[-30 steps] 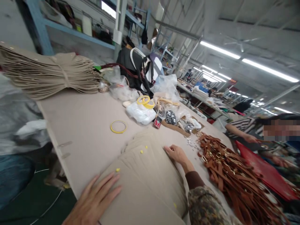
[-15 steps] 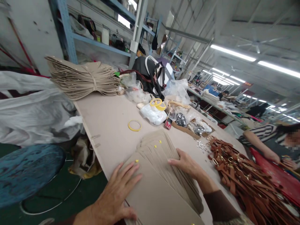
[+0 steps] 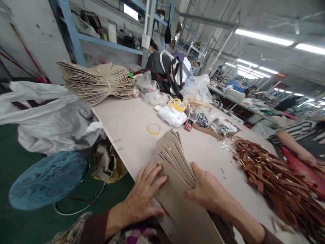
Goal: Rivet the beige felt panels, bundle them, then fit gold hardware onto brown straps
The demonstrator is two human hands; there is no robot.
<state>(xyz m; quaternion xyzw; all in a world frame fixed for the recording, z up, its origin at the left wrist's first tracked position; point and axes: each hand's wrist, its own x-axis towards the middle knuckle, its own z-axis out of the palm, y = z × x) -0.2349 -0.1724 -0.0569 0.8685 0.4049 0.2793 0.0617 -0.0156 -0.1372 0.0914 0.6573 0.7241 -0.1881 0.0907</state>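
Observation:
Fanned beige panels (image 3: 177,196), flat with rounded ends, lie in front of me at the table's near edge. Small yellow marks show on some of them. Along their left side, my left hand (image 3: 143,195) rests with fingers spread on the top panel, holding nothing. My right hand (image 3: 207,188) grips the right side, thumb on top and fingers over the outer edge; its fingertips are partly hidden. The far ends of the panels curve upward a little. Beyond them, a roll of yellow tape (image 3: 154,128) lies flat on the table (image 3: 127,118).
A tied bundle of beige panels (image 3: 96,83) sits at the far left corner. Plastic bags (image 3: 172,115) and more tape rolls (image 3: 176,104) stand at the back. Brown straps with metal buckles (image 3: 269,179) are heaped right, near a co-worker's arm (image 3: 291,144). A blue stool (image 3: 49,179) stands left.
My right hand has closed on the panels' right side and pushed them inward, so they bunch narrower and curve up. My left hand stays on the left side. The camera view has shifted slightly.

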